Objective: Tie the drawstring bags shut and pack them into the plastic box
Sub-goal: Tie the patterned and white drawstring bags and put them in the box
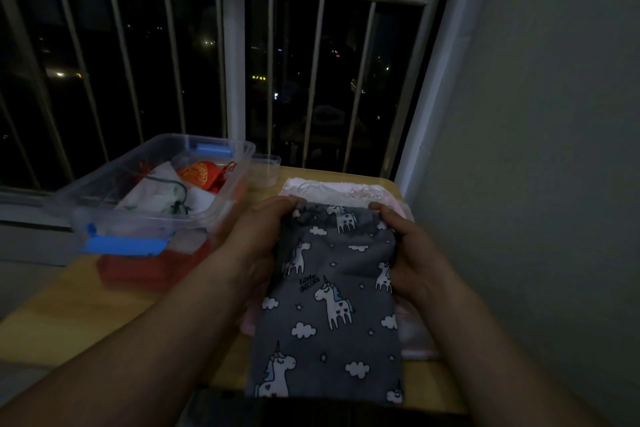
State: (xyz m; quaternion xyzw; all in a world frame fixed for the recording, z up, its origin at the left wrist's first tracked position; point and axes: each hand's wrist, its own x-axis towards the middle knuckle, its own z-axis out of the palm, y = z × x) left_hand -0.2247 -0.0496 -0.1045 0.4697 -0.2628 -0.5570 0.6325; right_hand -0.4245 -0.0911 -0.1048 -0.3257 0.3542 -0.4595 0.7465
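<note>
Wooden tabletop (69, 315) filled the lower frame. Over its lower centre you held the grey unicorn drawstring bag (332, 305), above a pink fabric pile (346, 189). At middle left sat the clear plastic box (194, 218), with a white bag (156, 198) and an orange bag (202, 173) inside. Your left hand (256, 236) and right hand (412, 253) gripped the grey bag's top corners, fingers curled round the cloth.

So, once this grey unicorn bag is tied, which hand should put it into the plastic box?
Probably the left hand. Both hands grip the grey unicorn-print drawstring bag at its top, but the clear plastic box with blue latches sits directly beside the left one; the right hand would cross over.
</note>
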